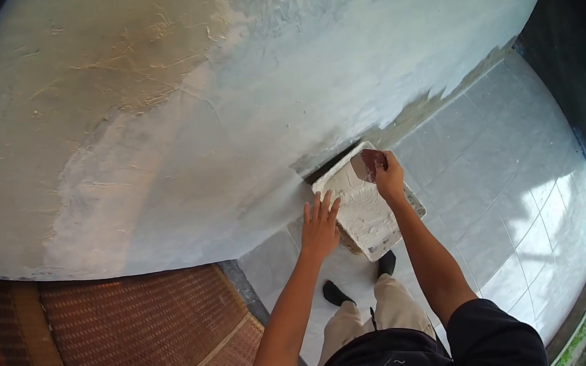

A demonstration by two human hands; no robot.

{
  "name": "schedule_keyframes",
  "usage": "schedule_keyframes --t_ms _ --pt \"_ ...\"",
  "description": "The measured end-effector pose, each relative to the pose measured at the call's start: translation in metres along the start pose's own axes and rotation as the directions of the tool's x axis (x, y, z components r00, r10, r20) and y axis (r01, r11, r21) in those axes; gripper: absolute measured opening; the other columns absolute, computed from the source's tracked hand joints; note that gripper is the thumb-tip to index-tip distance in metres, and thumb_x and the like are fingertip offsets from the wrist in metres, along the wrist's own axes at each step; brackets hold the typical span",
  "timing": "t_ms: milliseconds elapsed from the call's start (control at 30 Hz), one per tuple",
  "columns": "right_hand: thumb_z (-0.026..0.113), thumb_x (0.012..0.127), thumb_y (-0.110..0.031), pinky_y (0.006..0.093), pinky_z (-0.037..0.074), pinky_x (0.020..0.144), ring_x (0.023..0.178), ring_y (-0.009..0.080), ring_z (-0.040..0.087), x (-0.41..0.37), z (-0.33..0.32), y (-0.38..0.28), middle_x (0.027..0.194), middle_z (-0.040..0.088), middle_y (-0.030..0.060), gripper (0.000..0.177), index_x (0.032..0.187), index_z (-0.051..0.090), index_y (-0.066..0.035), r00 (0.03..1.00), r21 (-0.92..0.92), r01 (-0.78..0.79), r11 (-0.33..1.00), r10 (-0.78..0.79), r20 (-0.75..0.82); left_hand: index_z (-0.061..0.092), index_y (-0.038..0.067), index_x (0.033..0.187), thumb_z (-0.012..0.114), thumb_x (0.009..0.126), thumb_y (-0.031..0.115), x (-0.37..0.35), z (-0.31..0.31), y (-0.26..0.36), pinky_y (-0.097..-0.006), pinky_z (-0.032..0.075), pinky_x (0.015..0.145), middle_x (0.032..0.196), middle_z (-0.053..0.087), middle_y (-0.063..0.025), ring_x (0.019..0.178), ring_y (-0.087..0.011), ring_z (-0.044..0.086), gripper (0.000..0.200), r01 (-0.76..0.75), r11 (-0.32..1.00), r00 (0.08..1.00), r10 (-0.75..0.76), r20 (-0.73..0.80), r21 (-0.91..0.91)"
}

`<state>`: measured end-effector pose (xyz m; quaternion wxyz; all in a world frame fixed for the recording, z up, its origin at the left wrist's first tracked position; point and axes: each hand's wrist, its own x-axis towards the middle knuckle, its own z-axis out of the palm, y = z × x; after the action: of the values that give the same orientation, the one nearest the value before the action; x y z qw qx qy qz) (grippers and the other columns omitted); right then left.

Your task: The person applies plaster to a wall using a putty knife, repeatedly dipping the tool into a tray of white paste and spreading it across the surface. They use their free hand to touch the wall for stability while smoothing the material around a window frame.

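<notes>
A white rectangular tray point(391, 249) sits low in front of me beside the wall, with a thick layer of white putty point(367, 212) spread inside. My right hand point(389, 180) pinches a flat reddish-brown scraper point(370, 164) over the tray's far end, its blade low over the putty. Smears of white show around those fingers. My left hand point(320, 228) is open, fingers spread, with the fingertips at the tray's left rim.
A wall point(242, 123) partly coated in pale putty rises ahead, rougher and browner at upper left. Grey floor tiles point(451, 163) stretch right, sunlit lower down. A brown woven panel point(143, 333) fills the lower left. My feet in dark socks point(337, 292) stand just behind the tray.
</notes>
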<state>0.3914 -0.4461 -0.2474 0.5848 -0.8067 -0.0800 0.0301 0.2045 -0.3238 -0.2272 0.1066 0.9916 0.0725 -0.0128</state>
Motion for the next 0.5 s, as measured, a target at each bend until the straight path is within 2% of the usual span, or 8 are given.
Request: schedule_keyframes --t_ms 67,200,267,300,367,500 --pt "0.055 0.085 -0.002 0.0389 0.050 0.077 0.089 0.0355 0.066 0.001 -0.014 0.019 0.092 0.068 0.0195 0.019 0.103 0.062 -0.004 0.999 -0.090 0.036 0.995 -0.033 0.031 0.034 0.011 0.143 0.065 0.074 0.015 -0.001 0.017 0.009 -0.0537 0.018 0.112 0.152 0.024 -0.0122 0.142 -0.0329 0.018 0.076 0.007 1.000 0.999 -0.006 0.054 -0.011" --pt "0.055 0.083 0.000 0.0396 0.050 0.076 0.088 0.0366 0.066 0.007 -0.030 0.054 0.092 0.067 0.0202 0.020 0.101 0.063 -0.003 0.995 -0.156 0.056 0.986 -0.041 0.094 0.030 0.009 0.144 0.065 0.077 0.018 0.003 0.053 0.026 -0.0526 0.020 0.112 0.148 0.031 -0.0128 0.141 -0.0306 0.021 0.076 0.064 0.998 0.985 -0.058 0.161 -0.031" --pt "0.055 0.080 0.002 0.0399 0.051 0.076 0.088 0.0373 0.065 0.014 -0.033 0.077 0.091 0.067 0.0203 0.021 0.098 0.064 -0.002 0.981 -0.204 0.125 0.971 -0.091 0.168 0.029 0.008 0.145 0.064 0.078 0.018 0.002 0.068 0.035 -0.0520 0.021 0.111 0.147 0.034 -0.0130 0.141 -0.0304 0.023 0.076 0.101 0.993 0.973 -0.084 0.215 -0.068" --pt "0.055 0.080 0.002 0.0399 0.051 0.076 0.088 0.0373 0.065 0.019 -0.032 0.091 0.091 0.067 0.0203 0.021 0.098 0.064 -0.002 0.981 -0.210 0.115 0.971 -0.078 0.177 0.028 0.008 0.145 0.064 0.079 0.019 0.001 0.075 0.039 -0.0513 0.022 0.111 0.145 0.036 -0.0132 0.140 -0.0301 0.024 0.076 0.131 0.987 0.962 -0.104 0.252 -0.094" --pt "0.055 0.079 0.003 0.0406 0.051 0.076 0.086 0.0379 0.065 0.028 -0.029 0.119 0.090 0.067 0.0201 0.021 0.097 0.066 -0.002 0.946 -0.093 0.195 0.976 -0.162 0.280 0.027 0.007 0.145 0.064 0.079 0.019 -0.003 0.090 0.049 -0.0508 0.023 0.111 0.144 0.037 -0.0133 0.140 -0.0302 0.024 0.076 0.143 0.983 0.958 -0.109 0.267 -0.112" --pt "0.054 0.080 0.004 0.0411 0.051 0.074 0.084 0.0376 0.064 0.038 -0.032 0.106 0.089 0.067 0.0189 0.020 0.094 0.068 -0.002 0.905 -0.257 0.249 0.934 -0.131 0.404 0.028 0.007 0.144 0.064 0.079 0.018 -0.011 0.113 0.063 -0.0498 0.023 0.111 0.144 0.038 -0.0137 0.140 -0.0301 0.025 0.075 0.154 0.977 0.951 -0.107 0.290 -0.146"
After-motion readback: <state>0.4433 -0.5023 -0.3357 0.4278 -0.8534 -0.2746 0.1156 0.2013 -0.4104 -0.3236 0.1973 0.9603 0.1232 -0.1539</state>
